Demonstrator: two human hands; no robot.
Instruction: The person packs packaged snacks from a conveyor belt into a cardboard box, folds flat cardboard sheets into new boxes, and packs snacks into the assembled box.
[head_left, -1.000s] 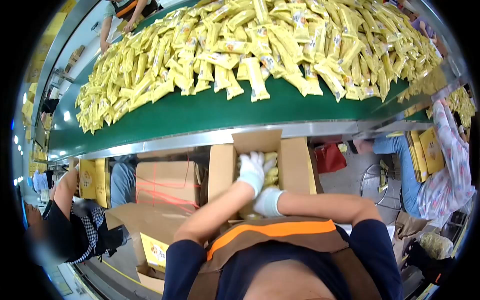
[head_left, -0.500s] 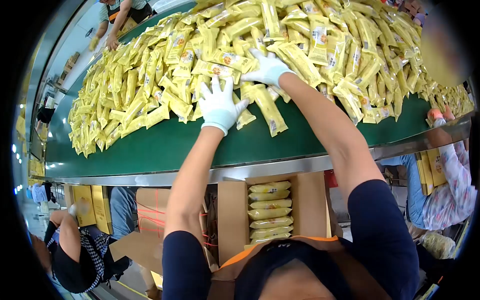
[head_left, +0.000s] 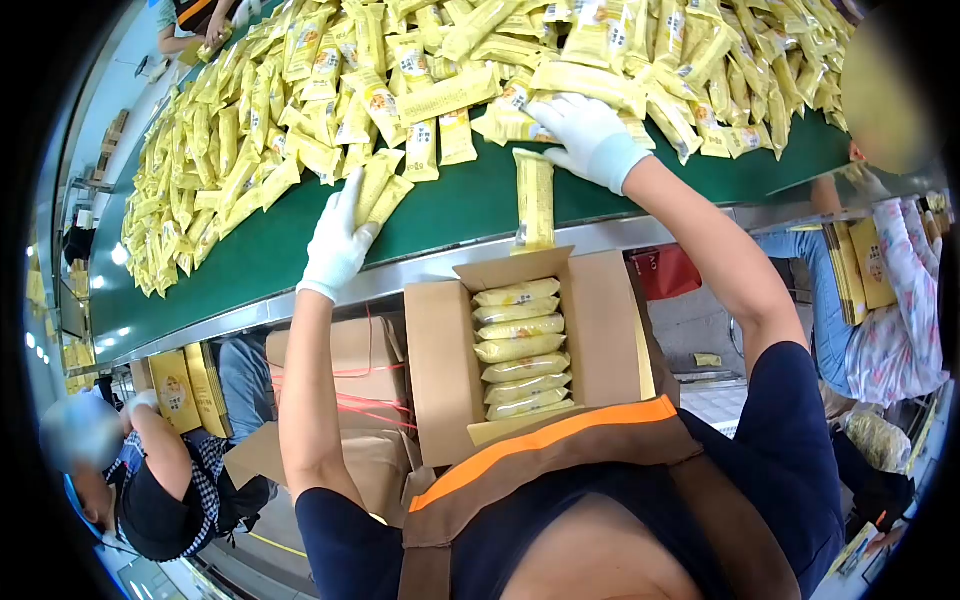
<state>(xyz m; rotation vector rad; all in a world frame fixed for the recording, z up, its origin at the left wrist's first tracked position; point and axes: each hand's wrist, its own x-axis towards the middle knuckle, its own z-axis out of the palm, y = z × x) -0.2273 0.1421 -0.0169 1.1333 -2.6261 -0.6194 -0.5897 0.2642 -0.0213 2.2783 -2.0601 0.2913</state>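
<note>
My left hand (head_left: 338, 245), in a white glove, is at the front edge of the pile with its fingers stretched up and its thumb apart. Its fingers lie against the left side of a pair of yellow packets (head_left: 382, 188). Also gloved, my right hand (head_left: 592, 138) is open, its fingers spread over a packet (head_left: 512, 124) at the pile's edge. Below it, a single packet (head_left: 535, 200) lies on the green belt, its end near the metal edge. In front of my body, an open cardboard box (head_left: 440, 370) holds a column of stacked packets (head_left: 522, 365).
A large heap of yellow packets (head_left: 240, 140) covers much of the green belt (head_left: 290, 240). The metal rail (head_left: 250, 312) runs before me. Strapped cartons (head_left: 335, 350) stand left of the box. Co-workers are at left, right and across the belt.
My left hand has moved left and toward me, my right hand slightly right. Packets between them have shifted, and one now lies near the belt's edge. The view has tilted downward.
</note>
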